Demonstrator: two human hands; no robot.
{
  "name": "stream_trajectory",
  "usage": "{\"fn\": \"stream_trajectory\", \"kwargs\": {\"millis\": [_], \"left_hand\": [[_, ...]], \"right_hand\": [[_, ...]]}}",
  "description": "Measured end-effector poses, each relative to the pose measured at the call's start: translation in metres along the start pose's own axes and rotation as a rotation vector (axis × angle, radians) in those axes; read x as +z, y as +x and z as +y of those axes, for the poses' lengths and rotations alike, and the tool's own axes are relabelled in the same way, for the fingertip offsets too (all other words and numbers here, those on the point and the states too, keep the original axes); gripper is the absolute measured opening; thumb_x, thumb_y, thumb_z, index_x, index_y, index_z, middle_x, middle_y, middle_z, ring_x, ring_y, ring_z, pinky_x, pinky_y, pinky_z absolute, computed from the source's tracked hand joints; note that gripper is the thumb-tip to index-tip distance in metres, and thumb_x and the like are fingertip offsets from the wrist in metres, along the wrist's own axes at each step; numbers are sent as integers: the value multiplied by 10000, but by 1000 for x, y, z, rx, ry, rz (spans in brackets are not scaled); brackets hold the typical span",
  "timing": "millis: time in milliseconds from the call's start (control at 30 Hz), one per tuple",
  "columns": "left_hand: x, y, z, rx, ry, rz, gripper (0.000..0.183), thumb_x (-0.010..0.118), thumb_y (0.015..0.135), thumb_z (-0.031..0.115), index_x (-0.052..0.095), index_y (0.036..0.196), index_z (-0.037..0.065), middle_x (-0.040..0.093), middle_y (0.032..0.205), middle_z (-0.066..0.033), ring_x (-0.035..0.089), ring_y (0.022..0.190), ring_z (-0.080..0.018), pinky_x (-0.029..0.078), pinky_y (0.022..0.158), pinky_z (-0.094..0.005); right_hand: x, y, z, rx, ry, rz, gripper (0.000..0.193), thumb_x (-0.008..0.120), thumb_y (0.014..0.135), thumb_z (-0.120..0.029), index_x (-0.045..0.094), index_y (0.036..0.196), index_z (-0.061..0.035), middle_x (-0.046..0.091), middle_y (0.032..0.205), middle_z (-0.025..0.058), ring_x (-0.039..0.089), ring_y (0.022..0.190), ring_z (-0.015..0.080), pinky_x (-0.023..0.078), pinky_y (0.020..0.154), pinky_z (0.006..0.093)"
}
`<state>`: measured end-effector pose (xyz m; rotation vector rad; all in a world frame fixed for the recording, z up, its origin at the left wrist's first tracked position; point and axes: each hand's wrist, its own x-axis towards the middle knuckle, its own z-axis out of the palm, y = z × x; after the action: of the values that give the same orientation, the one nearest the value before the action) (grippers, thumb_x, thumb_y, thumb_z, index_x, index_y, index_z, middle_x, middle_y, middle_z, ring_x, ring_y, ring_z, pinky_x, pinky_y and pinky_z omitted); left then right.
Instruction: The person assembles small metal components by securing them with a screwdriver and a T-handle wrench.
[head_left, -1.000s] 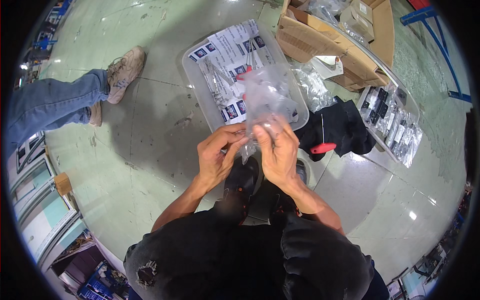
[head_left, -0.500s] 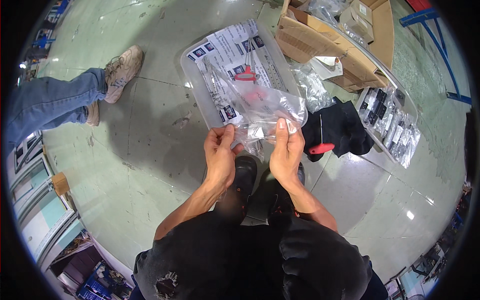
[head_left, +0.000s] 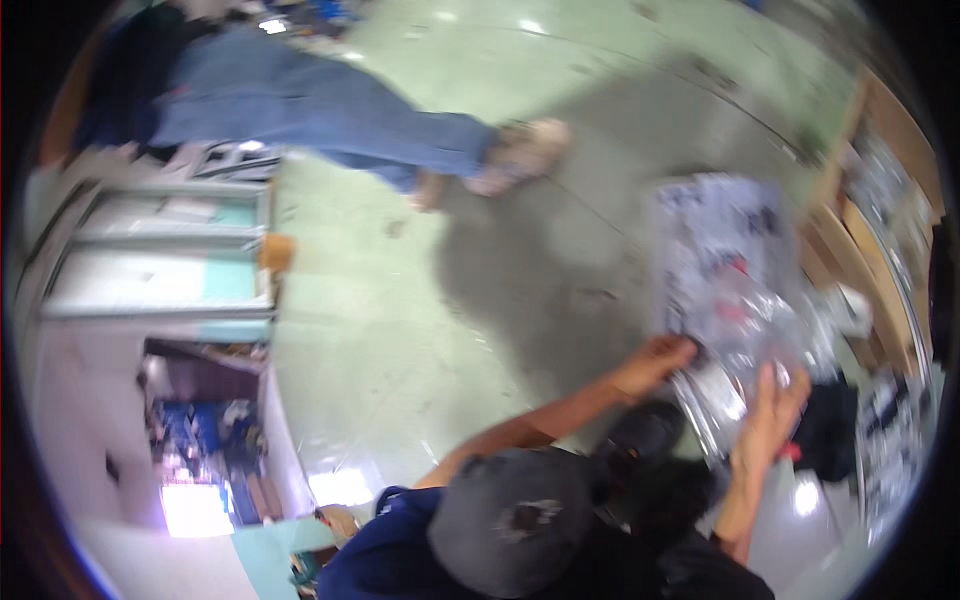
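Motion blur smears the view, softening the blue denim trousers [head_left: 310, 100] and the clear crinkled plastic bag [head_left: 755, 325]. White glare spots the bright, glossy pale-green tiled floor [head_left: 370, 330], where a broad grey shadow [head_left: 530, 250] falls. Fisheye distortion bends the dark-rimmed edges.

Everything is carried by a glossy pale green floor [head_left: 370, 370], crossed by thin dark joint lines and partly darkened by a broad shadow. A translucent rectangular plastic bin [head_left: 659, 290], lined with printed white paper, is set down toward the right. Beyond its right side, an open brown cardboard box [head_left: 824, 245] is placed, with crumpled clear plastic wrapping [head_left: 822, 338] left between them. Nearer the lower edge, a rumpled black cloth [head_left: 828, 432] is spread, and beside it a shallow pale tray [head_left: 862, 478] is seen, its contents blurred. The floor is also pressed by a black shoe [head_left: 645, 432] and, farther off, a beige laced shoe [head_left: 525, 155].
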<state>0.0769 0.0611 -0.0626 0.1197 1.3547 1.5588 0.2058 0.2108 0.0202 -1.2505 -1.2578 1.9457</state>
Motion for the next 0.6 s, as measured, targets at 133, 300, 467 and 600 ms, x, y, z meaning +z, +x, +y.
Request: {"fn": "stream_trajectory", "kwargs": {"millis": [133,300,467,600], "left_hand": [[13,-6,17,28,9,-49,412,558,947,489,639,1007,89,514,823,106,431,739,-16,353,625,-209],[-5,-8,40,179,315,-200,393,470,1012,402,622,1071,44,486,840,77,407,808,-34,364,693,-230],[6,-17,56,-7,293,-149,454,396,1032,428,617,1129,44,512,889,88,421,834,-41,382,744,-246],[-7,-13,35,22,322,-251,464,396,1031,432,613,1144,37,553,940,76,448,886,-40,402,781,-247]], "right_hand": [[-23,6,14,-418,-213,-187,334,640,832,-25,500,1135,-28,390,1446,137,412,1263,233,405,983,334],[-10,12,3,-215,-434,-479,120,605,738,50,646,848,22,405,1440,157,523,1180,249,390,972,306],[-26,24,19,-358,-434,-552,202,617,739,68,721,908,32,442,1400,150,571,1106,204,438,889,277],[-24,21,22,-225,-386,-653,211,668,724,83,750,898,-4,470,1375,138,655,839,146,480,739,232]]}}
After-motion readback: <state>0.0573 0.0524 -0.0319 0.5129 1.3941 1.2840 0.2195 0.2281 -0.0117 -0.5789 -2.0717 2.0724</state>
